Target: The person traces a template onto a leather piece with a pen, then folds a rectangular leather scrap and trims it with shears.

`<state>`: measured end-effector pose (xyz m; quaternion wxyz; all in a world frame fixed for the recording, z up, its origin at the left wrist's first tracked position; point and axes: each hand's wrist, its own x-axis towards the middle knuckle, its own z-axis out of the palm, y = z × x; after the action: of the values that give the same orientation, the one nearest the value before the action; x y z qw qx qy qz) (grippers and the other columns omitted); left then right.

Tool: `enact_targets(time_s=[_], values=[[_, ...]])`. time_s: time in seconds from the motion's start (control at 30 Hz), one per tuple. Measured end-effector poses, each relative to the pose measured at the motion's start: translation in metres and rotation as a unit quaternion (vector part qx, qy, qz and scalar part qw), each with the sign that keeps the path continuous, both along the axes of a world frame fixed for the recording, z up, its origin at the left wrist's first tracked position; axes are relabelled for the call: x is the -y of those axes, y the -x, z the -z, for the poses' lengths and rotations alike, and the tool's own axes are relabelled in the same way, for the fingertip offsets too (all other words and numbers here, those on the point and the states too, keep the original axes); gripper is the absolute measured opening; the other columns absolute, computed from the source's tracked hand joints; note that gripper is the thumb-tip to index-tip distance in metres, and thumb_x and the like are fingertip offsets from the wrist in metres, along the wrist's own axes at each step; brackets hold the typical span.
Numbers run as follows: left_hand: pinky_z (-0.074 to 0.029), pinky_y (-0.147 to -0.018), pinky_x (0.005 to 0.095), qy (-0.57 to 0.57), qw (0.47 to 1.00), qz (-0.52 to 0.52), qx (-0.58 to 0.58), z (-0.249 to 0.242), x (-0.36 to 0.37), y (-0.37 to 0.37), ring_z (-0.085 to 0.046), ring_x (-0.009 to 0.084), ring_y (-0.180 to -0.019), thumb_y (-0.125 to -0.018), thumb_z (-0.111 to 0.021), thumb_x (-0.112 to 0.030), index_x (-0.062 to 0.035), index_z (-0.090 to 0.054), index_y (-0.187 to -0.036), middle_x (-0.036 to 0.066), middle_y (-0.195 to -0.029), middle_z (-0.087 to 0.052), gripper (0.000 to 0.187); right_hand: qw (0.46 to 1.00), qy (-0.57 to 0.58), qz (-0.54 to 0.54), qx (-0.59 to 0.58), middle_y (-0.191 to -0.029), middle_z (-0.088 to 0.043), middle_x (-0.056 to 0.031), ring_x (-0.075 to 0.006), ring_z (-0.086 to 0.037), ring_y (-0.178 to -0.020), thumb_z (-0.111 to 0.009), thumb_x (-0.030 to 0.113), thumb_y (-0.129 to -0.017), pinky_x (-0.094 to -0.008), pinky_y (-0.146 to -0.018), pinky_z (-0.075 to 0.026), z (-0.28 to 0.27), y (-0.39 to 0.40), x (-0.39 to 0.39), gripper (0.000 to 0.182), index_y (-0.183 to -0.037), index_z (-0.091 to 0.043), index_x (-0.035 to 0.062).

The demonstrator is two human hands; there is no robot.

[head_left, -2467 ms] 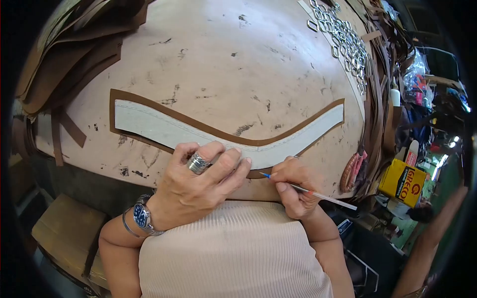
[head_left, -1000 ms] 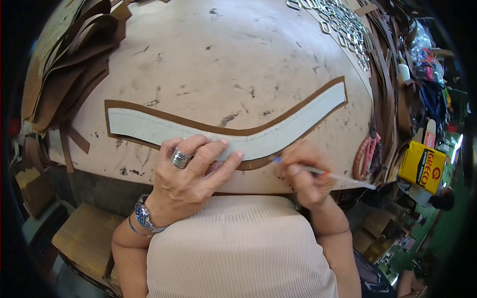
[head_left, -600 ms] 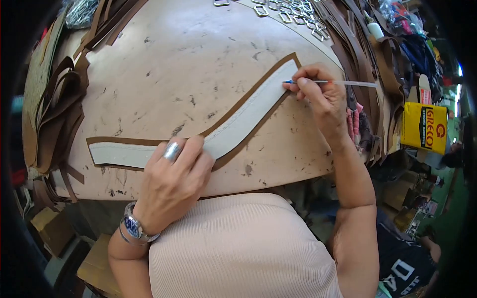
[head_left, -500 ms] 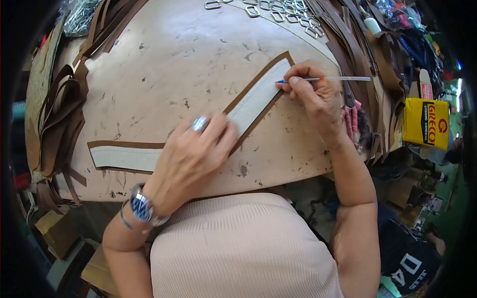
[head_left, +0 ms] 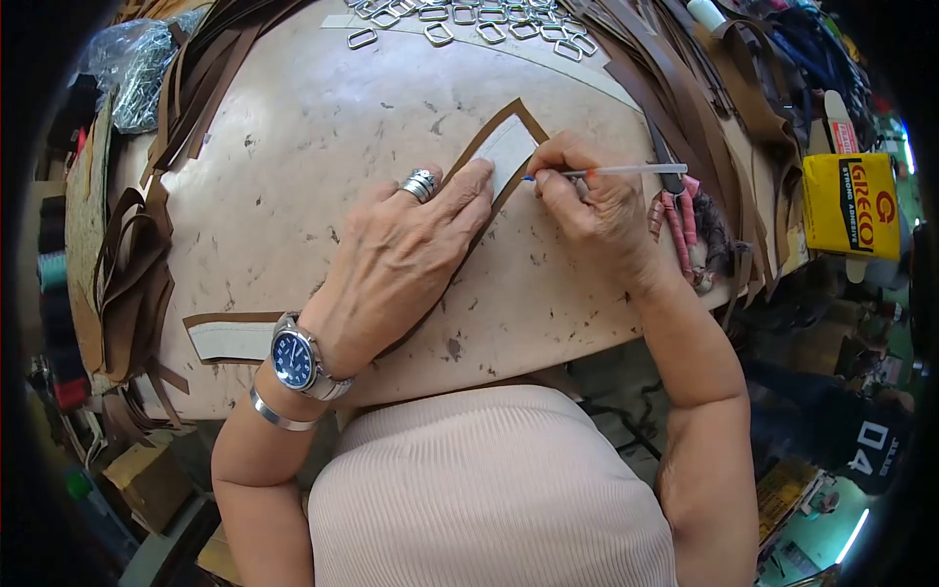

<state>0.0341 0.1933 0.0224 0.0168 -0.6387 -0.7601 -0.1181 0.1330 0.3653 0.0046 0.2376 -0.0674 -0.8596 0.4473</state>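
Note:
A bent strip of brown leather with a pale backing [head_left: 240, 339] lies on the table, a thin line running along the backing near its upper edge. My left hand [head_left: 396, 235] rests on the strip with its fingers stretched toward the right end, hiding the middle. A slim clear-barrelled pen [head_left: 636, 170] is pinched in my right hand [head_left: 597, 201]. Its blue tip is right at the strip's right-hand edge, just below the corner.
Metal rectangular rings [head_left: 491, 32] lie at the far side of the worn table [head_left: 284, 205]. Brown leather strips [head_left: 122, 284] are heaped at left. Scissors with pink-wrapped handles [head_left: 677, 230] and a yellow adhesive box [head_left: 851, 205] are at right. A person in a dark shirt [head_left: 871, 445] is beyond.
My left hand has slid up and right along the strip and lies flatter. The pen tip has shifted from the pale backing to the strip's right edge.

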Motion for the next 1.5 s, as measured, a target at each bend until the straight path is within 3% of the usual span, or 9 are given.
enact_targets(time_s=[0.23, 0.53, 0.63, 0.73, 0.83, 0.93, 0.97, 1.17, 1.5], values=[[-0.045, -0.074, 0.0315, -0.007, 1.0, 0.003, 0.011, 0.002, 0.001, 0.001, -0.053, 0.0227, -0.092, -0.076, -0.052, -0.003, -0.0023, -0.053, -0.114, 0.004, -0.126, -0.051, 0.038, 0.999, 0.011, 0.001, 0.042, -0.062, -0.055, -0.0102, -0.0161, -0.052, -0.05, -0.055, -0.003, -0.074, -0.026, -0.048, -0.041, -0.009, -0.001, 0.006, 0.004, -0.076, -0.058, -0.0003], [-0.044, -0.077, 0.0317, 0.001, 1.0, 0.001, 0.009, 0.003, 0.002, 0.001, -0.053, 0.0224, -0.091, -0.077, -0.05, -0.003, -0.0018, -0.053, -0.114, 0.005, -0.126, -0.051, 0.037, 0.999, -0.043, 0.001, 0.005, -0.062, -0.056, -0.0122, -0.0191, -0.054, -0.051, -0.056, -0.002, -0.074, -0.0267, -0.05, -0.043, -0.005, 0.001, 0.006, 0.003, -0.076, -0.058, -0.0003], [-0.044, -0.078, 0.0321, 0.011, 1.0, 0.007, 0.011, -0.001, 0.0, 0.001, -0.053, 0.0228, -0.093, -0.077, -0.05, -0.003, -0.0016, -0.053, -0.112, 0.005, -0.125, -0.051, 0.035, 0.999, -0.004, 0.0, 0.047, -0.059, -0.055, -0.011, -0.0151, -0.054, -0.051, -0.054, 0.0, -0.075, -0.0255, -0.05, -0.042, -0.008, 0.0, 0.003, 0.003, -0.075, -0.057, -0.0009], [-0.044, -0.078, 0.0324, 0.039, 0.999, 0.018, 0.012, -0.007, -0.007, 0.002, -0.053, 0.0238, -0.096, -0.077, -0.05, -0.003, -0.0014, -0.053, -0.105, 0.006, -0.126, -0.05, 0.029, 0.984, 0.164, 0.04, 0.06, -0.057, -0.055, -0.0075, -0.0096, -0.052, -0.051, -0.053, 0.004, -0.077, -0.023, -0.049, -0.04, -0.004, 0.003, -0.003, 0.008, -0.076, -0.058, -0.0017], [-0.044, -0.08, 0.0329, -0.003, 0.999, 0.032, 0.006, -0.004, -0.015, 0.006, -0.052, 0.0259, -0.099, -0.076, -0.051, -0.002, -0.0008, -0.051, -0.098, 0.009, -0.127, -0.049, 0.023, 0.97, 0.225, 0.095, 0.0, -0.057, -0.054, -0.0041, -0.0064, -0.049, -0.053, -0.051, 0.007, -0.079, -0.0214, -0.049, -0.039, -0.003, 0.016, -0.015, 0.012, -0.077, -0.059, -0.002], [-0.043, -0.081, 0.0341, -0.007, 0.999, 0.03, 0.029, 0.0, -0.019, 0.009, -0.051, 0.0286, -0.1, -0.074, -0.053, -0.001, -0.0003, -0.048, -0.093, 0.011, -0.129, -0.047, 0.019, 0.981, 0.168, 0.088, 0.035, -0.058, -0.055, -0.004, -0.0064, -0.051, -0.054, -0.051, 0.008, -0.08, -0.0211, -0.05, -0.039, -0.002, 0.024, -0.02, 0.013, -0.08, -0.06, -0.0012], [-0.042, -0.082, 0.0347, 0.004, 0.999, 0.026, 0.042, 0.0, -0.02, 0.01, -0.05, 0.0296, -0.1, -0.074, -0.054, -0.001, -0.0001, -0.047, -0.091, 0.012, -0.13, -0.047, 0.019, 0.991, 0.092, 0.08, 0.055, -0.061, -0.058, -0.0064, -0.0082, -0.054, -0.056, -0.053, 0.008, -0.08, -0.0229, -0.051, -0.042, -0.002, 0.024, -0.02, 0.012, -0.082, -0.061, -0.0006], [-0.041, -0.084, 0.0369, 0.006, 0.995, 0.034, 0.094, -0.004, -0.02, 0.012, -0.049, 0.033, -0.101, -0.074, -0.054, 0.001, 0.0007, -0.044, -0.088, 0.013, -0.13, -0.046, 0.017, 0.995, 0.058, 0.078, 0.032, -0.066, -0.062, -0.0119, -0.0147, -0.058, -0.057, -0.056, 0.01, -0.081, -0.0269, -0.055, -0.045, 0.003, 0.027, -0.016, 0.012, -0.085, -0.061, 0.0], [-0.042, -0.081, 0.0369, -0.022, 0.995, 0.032, 0.088, 0.0, -0.02, 0.013, -0.049, 0.0316, -0.1, -0.071, -0.054, 0.002, 0.0003, -0.044, -0.086, 0.012, -0.129, -0.048, 0.018, 0.998, -0.025, 0.056, -0.018, -0.069, -0.059, -0.0135, -0.0221, -0.058, -0.058, -0.053, -0.001, -0.079, -0.0293, -0.054, -0.045, 0.001, 0.029, -0.012, 0.005, -0.081, -0.058, -0.002]])
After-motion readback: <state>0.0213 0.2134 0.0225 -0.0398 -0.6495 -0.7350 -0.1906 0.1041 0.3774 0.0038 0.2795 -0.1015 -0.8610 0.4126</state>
